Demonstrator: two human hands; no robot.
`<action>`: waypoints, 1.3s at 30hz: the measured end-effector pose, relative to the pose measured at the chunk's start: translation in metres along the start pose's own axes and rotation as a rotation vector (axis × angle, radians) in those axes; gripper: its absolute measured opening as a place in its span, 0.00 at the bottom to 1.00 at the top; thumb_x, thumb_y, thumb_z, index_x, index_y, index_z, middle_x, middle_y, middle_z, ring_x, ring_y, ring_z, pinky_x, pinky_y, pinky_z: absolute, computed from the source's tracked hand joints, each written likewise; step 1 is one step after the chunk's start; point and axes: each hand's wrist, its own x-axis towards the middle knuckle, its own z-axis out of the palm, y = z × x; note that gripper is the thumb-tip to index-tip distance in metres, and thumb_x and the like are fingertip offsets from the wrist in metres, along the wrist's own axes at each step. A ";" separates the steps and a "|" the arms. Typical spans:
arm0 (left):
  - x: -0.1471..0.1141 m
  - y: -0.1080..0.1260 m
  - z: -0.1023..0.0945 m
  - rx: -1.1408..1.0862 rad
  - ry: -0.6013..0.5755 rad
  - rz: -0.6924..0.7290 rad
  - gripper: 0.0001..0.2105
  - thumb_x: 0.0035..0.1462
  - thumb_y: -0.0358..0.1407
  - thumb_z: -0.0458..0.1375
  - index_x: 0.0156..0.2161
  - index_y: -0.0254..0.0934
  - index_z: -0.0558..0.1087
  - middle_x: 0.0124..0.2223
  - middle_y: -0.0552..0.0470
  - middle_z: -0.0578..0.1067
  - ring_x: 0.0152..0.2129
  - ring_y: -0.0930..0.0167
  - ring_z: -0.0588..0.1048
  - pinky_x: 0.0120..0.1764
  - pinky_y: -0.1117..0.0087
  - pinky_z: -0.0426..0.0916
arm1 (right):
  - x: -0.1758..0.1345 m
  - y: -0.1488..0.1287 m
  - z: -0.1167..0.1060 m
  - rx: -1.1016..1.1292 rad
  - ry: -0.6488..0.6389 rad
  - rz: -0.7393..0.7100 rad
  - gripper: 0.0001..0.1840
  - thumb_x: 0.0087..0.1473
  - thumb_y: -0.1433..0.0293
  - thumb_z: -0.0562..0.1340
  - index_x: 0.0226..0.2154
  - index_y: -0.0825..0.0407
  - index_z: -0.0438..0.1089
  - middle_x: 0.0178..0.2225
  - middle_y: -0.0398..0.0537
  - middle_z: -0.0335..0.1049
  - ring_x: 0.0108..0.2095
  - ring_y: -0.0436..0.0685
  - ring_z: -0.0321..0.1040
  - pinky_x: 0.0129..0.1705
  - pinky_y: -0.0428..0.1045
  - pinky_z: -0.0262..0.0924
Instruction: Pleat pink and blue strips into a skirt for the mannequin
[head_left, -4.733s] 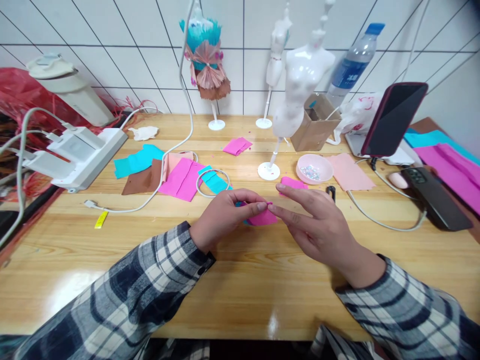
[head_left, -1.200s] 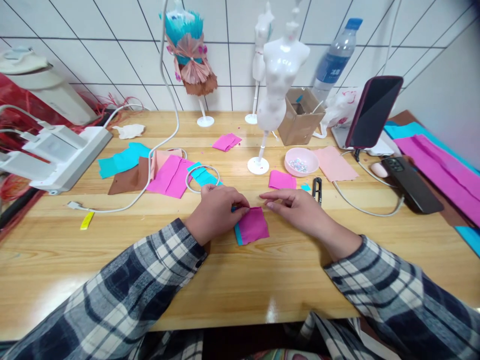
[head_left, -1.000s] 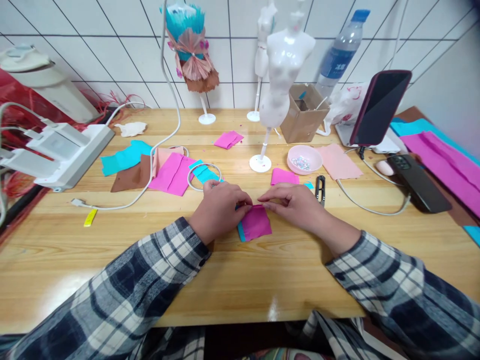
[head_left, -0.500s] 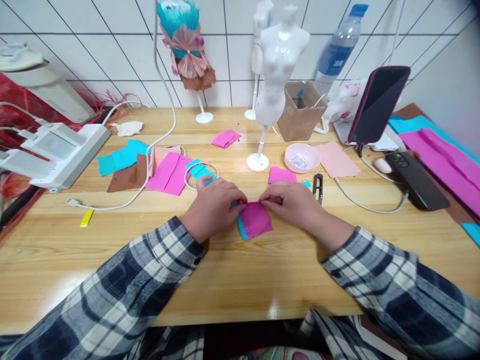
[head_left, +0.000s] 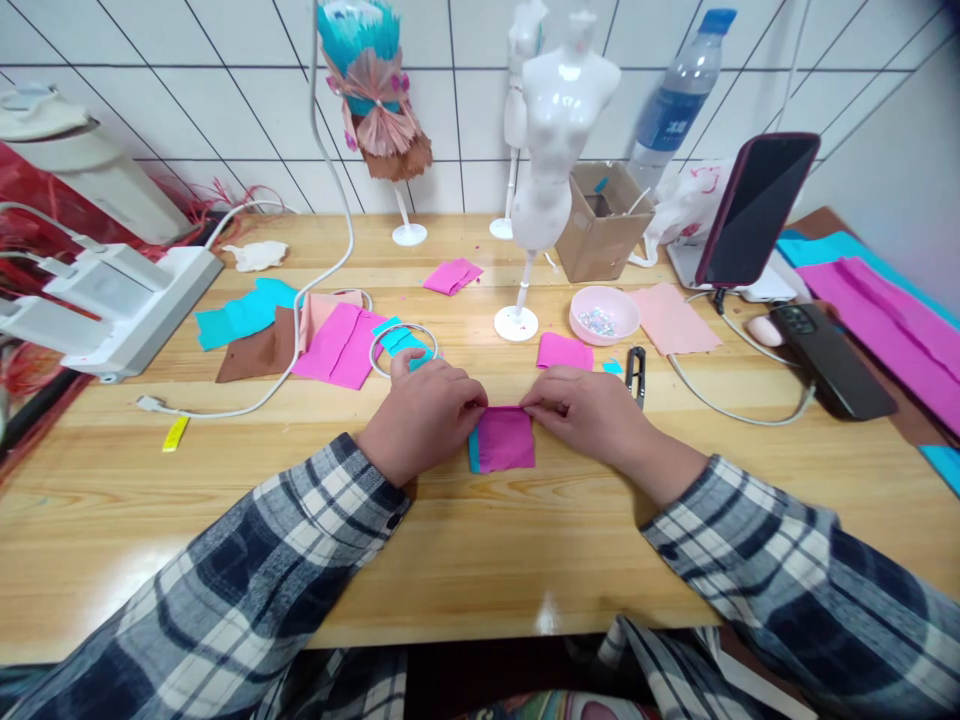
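Note:
A small piece of magenta crepe paper (head_left: 508, 442) with a blue strip along its left side hangs between my hands, just over the wooden table. My left hand (head_left: 427, 415) pinches its upper left corner. At the upper right corner, the fingertips of my right hand (head_left: 589, 408) are pressed together on it. The top edge is pulled straight and looks folded into a narrow band. Beyond my right hand lie a folded magenta piece (head_left: 564, 351), a tiny blue scrap (head_left: 613, 367) and black thread snips (head_left: 635, 378).
White dress-form mannequins (head_left: 555, 140) stand at the back, one dressed in crepe paper (head_left: 379, 100). A pink bowl of sequins (head_left: 604, 315), a cardboard box (head_left: 604, 225) and phones (head_left: 832, 360) are to the right. Coloured paper sheets (head_left: 341, 347), a cable (head_left: 259, 412) and a power strip (head_left: 142, 315) lie left.
The magenta and blue piece has been straightened: it was tilted and now hangs square, its top edge taut. My hands have shifted only slightly, still pinching the corners.

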 end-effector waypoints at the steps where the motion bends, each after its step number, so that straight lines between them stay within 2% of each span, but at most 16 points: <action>1: 0.000 0.000 0.000 -0.001 0.005 0.004 0.09 0.59 0.33 0.54 0.32 0.41 0.78 0.32 0.52 0.80 0.37 0.62 0.75 0.51 0.47 0.48 | 0.000 0.000 0.000 -0.005 0.003 -0.004 0.07 0.55 0.72 0.63 0.35 0.47 0.76 0.37 0.39 0.77 0.36 0.51 0.73 0.31 0.45 0.56; 8: -0.004 -0.002 0.000 0.017 0.054 0.052 0.10 0.58 0.31 0.54 0.31 0.41 0.78 0.33 0.54 0.80 0.37 0.63 0.75 0.51 0.47 0.49 | -0.003 -0.004 0.000 -0.109 -0.010 -0.048 0.06 0.56 0.71 0.61 0.34 0.48 0.76 0.36 0.40 0.77 0.35 0.51 0.73 0.28 0.46 0.53; 14: -0.005 -0.003 0.000 0.093 0.070 0.131 0.10 0.60 0.31 0.54 0.31 0.41 0.77 0.32 0.53 0.79 0.36 0.64 0.73 0.51 0.48 0.50 | -0.004 -0.010 -0.006 -0.219 -0.067 -0.091 0.11 0.60 0.69 0.58 0.37 0.46 0.77 0.38 0.41 0.78 0.37 0.53 0.75 0.26 0.47 0.52; 19: -0.008 -0.003 -0.007 0.193 0.053 0.258 0.10 0.56 0.26 0.55 0.31 0.41 0.76 0.32 0.54 0.78 0.39 0.64 0.70 0.55 0.48 0.48 | -0.010 -0.008 -0.014 -0.254 -0.131 -0.160 0.15 0.56 0.71 0.58 0.42 0.46 0.78 0.44 0.40 0.78 0.35 0.54 0.76 0.27 0.48 0.58; 22: -0.011 -0.003 -0.010 0.227 0.025 0.289 0.11 0.54 0.24 0.56 0.35 0.42 0.77 0.33 0.54 0.78 0.40 0.64 0.70 0.55 0.48 0.48 | -0.016 0.001 -0.017 -0.179 -0.152 -0.172 0.21 0.53 0.75 0.57 0.46 0.44 0.77 0.50 0.38 0.76 0.39 0.54 0.77 0.33 0.48 0.64; 25: -0.014 -0.002 -0.011 0.234 0.002 0.276 0.11 0.53 0.26 0.57 0.36 0.43 0.77 0.35 0.53 0.78 0.40 0.63 0.70 0.55 0.49 0.49 | -0.019 0.009 -0.019 -0.080 -0.114 -0.132 0.26 0.53 0.78 0.55 0.49 0.43 0.75 0.51 0.38 0.76 0.46 0.54 0.75 0.42 0.48 0.67; 27: -0.015 -0.001 -0.011 0.236 -0.004 0.260 0.10 0.53 0.26 0.58 0.36 0.43 0.77 0.36 0.53 0.78 0.41 0.62 0.69 0.54 0.48 0.49 | -0.019 0.010 -0.018 -0.085 -0.073 -0.103 0.27 0.53 0.79 0.54 0.51 0.42 0.74 0.52 0.39 0.75 0.50 0.55 0.73 0.43 0.49 0.67; 30: -0.016 0.001 -0.012 0.235 -0.031 0.243 0.10 0.53 0.26 0.57 0.36 0.43 0.77 0.37 0.51 0.78 0.42 0.61 0.69 0.54 0.48 0.49 | -0.017 0.003 -0.017 -0.148 -0.080 -0.097 0.29 0.54 0.78 0.55 0.54 0.39 0.71 0.56 0.39 0.71 0.49 0.56 0.73 0.40 0.49 0.67; 35: -0.016 0.004 -0.015 0.202 -0.057 0.223 0.09 0.54 0.26 0.56 0.34 0.41 0.77 0.39 0.49 0.79 0.42 0.60 0.71 0.54 0.48 0.50 | -0.013 -0.005 -0.015 -0.243 -0.167 -0.087 0.26 0.53 0.78 0.57 0.48 0.38 0.76 0.55 0.37 0.72 0.47 0.56 0.74 0.35 0.48 0.66; 37: -0.014 0.003 -0.014 0.148 -0.059 0.194 0.08 0.57 0.30 0.56 0.34 0.41 0.78 0.38 0.49 0.79 0.41 0.61 0.72 0.53 0.48 0.51 | -0.012 -0.005 -0.015 -0.238 -0.178 -0.067 0.25 0.53 0.78 0.56 0.47 0.37 0.76 0.54 0.35 0.73 0.46 0.56 0.74 0.34 0.48 0.65; 39: -0.010 0.000 -0.011 0.055 -0.045 0.108 0.10 0.61 0.36 0.54 0.36 0.41 0.78 0.37 0.49 0.80 0.39 0.62 0.74 0.50 0.50 0.54 | -0.010 -0.006 -0.015 -0.226 -0.182 -0.053 0.25 0.53 0.78 0.56 0.46 0.37 0.77 0.54 0.34 0.73 0.45 0.56 0.75 0.33 0.48 0.65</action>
